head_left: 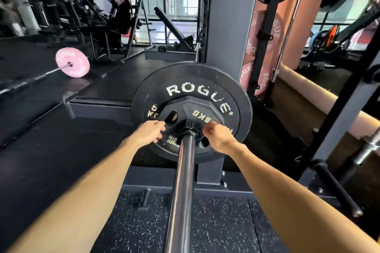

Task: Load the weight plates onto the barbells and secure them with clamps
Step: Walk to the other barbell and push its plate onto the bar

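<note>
A black barbell sleeve [183, 181] runs away from me into a large black ROGUE plate [197, 80]. A smaller black 5 kg plate [202, 112] sits in front of it on the same sleeve. A black clamp [188, 127] rings the sleeve right against the small plate. My left hand [151, 132] reaches in from the left, its fingers fairly straight and touching the small plate beside the clamp. My right hand [218, 136] is on the other side, fingers bent, tips against the plate face. Neither hand grips the clamp.
A grey rack upright [232, 16] stands behind the plate, with pink plates [265, 33] stored on pegs to its right. Another barbell with a pink plate [72, 65] lies on the black floor at left. A speckled rubber mat [133, 228] lies below me. A steel bar end [368, 150] juts in at right.
</note>
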